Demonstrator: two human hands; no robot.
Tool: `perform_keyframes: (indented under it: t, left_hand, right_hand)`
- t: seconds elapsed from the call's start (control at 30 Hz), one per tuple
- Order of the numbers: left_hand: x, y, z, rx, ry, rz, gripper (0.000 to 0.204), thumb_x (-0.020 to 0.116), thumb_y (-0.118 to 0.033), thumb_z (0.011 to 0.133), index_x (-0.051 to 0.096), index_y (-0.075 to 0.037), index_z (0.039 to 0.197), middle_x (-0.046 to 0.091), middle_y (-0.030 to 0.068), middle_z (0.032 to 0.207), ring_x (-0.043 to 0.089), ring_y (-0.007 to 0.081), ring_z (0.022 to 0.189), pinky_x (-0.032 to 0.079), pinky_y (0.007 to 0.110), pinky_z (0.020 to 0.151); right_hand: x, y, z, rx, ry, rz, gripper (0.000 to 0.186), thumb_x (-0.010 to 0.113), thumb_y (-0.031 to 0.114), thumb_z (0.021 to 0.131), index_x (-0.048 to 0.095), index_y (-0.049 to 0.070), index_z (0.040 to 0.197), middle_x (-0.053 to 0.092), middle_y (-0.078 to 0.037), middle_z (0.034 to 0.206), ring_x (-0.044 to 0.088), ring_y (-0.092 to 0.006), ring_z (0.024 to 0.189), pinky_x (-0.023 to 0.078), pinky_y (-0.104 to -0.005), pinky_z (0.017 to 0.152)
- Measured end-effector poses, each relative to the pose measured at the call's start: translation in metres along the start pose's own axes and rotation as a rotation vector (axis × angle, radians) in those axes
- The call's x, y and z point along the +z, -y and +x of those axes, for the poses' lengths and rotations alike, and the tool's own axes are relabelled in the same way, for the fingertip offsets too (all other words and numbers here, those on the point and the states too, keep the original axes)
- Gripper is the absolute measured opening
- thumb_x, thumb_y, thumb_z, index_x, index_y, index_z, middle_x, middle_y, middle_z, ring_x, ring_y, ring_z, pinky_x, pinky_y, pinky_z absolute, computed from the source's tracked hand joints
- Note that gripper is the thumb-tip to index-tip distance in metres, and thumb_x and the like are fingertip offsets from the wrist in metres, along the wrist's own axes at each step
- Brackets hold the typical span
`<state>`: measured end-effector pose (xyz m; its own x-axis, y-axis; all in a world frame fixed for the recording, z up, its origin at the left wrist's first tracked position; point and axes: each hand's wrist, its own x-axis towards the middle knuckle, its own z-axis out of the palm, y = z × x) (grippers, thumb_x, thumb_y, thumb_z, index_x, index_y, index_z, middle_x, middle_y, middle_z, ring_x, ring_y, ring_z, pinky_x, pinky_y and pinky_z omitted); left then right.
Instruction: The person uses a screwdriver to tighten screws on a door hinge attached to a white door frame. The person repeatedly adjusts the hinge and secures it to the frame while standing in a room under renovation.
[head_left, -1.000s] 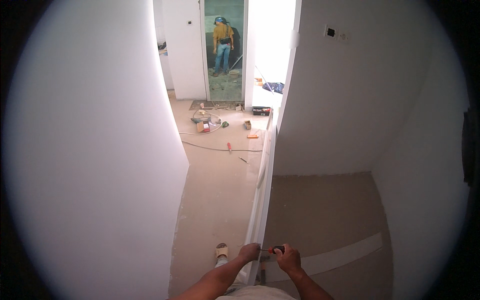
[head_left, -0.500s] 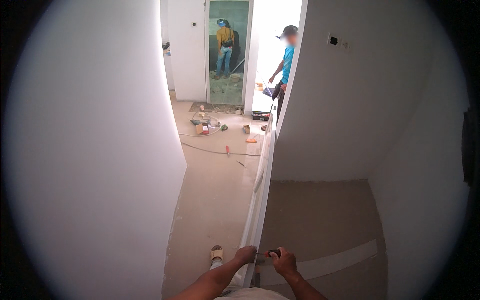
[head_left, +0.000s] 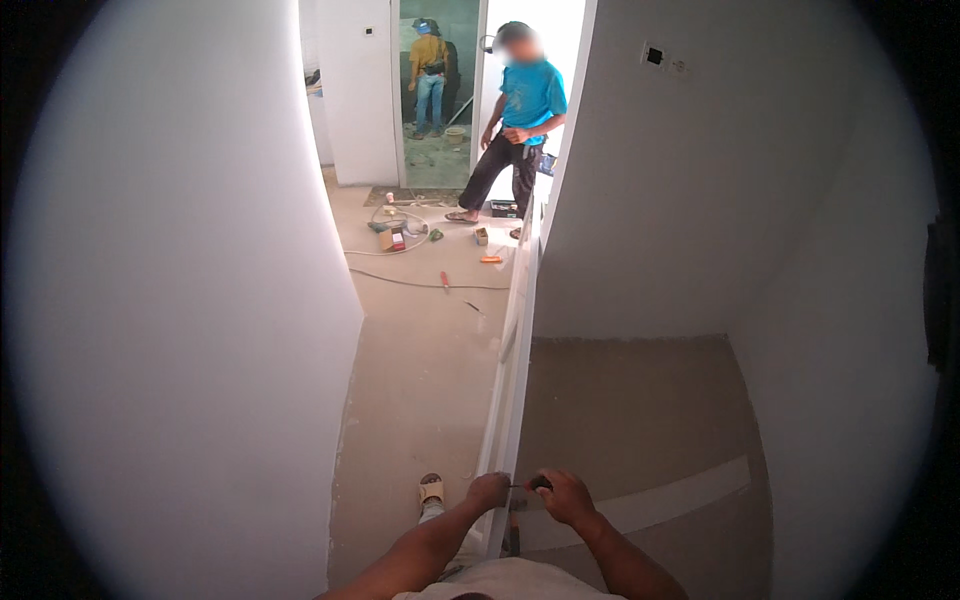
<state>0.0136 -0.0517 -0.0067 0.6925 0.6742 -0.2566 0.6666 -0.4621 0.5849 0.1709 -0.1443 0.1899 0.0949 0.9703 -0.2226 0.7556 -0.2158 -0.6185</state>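
A long white frame piece runs from in front of me toward the far doorway. My left hand is closed around its near part. My right hand grips a screwdriver with a dark handle, its thin shaft pointing left at the frame beside my left fingers; whether the tip is in a screw is too small to tell. An upright tool, partly hidden, is by the frame below my hands. A long pale strip lies on the floor to the right.
A person in blue stands in the doorway; another person stands in the back room. Boxes, a cable and small tools lie on the far floor. White walls border both sides; my sandalled foot is below.
The person in blue has come into view at the doorway and stepped left beside the frame. My hands hold their grip, appearing slightly higher as the view shifts.
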Motion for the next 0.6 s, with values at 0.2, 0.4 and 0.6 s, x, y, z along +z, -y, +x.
perform_keyframes:
  t: [0.2, 0.4, 0.6]
  left_hand:
    - [-0.003, -0.01, 0.001, 0.007, 0.023, -0.01, 0.023, 0.058, -0.025, 0.079, 0.065, -0.007, 0.092, 0.066, 0.016, 0.095, 0.064, 0.0353, 0.091, 0.051, 0.047, 0.078]
    - [-0.005, -0.01, -0.001, -0.032, 0.047, -0.032, 0.027, 0.056, -0.031, 0.082, 0.063, -0.008, 0.095, 0.065, 0.0149, 0.099, 0.063, 0.0342, 0.094, 0.05, 0.046, 0.08]
    - [-0.003, -0.011, -0.001, -0.046, 0.042, -0.012, 0.025, 0.052, -0.029, 0.085, 0.063, -0.008, 0.095, 0.065, 0.0156, 0.099, 0.062, 0.0343, 0.095, 0.05, 0.046, 0.081]
  right_hand:
    - [0.007, -0.011, 0.012, 0.03, -0.066, -0.003, 0.019, 0.063, 0.018, 0.086, 0.064, 0.013, 0.104, 0.061, -0.017, 0.103, 0.058, -0.033, 0.098, 0.046, -0.0445, 0.085]
    - [-0.001, -0.005, 0.017, -0.067, -0.026, 0.052, 0.017, 0.063, 0.008, 0.081, 0.065, 0.014, 0.097, 0.059, -0.015, 0.095, 0.058, -0.0321, 0.092, 0.048, -0.0426, 0.081]
    - [-0.005, -0.002, 0.02, -0.095, 0.016, 0.04, 0.026, 0.057, -0.003, 0.077, 0.067, 0.012, 0.096, 0.062, -0.013, 0.093, 0.058, -0.0307, 0.093, 0.049, -0.0398, 0.085]
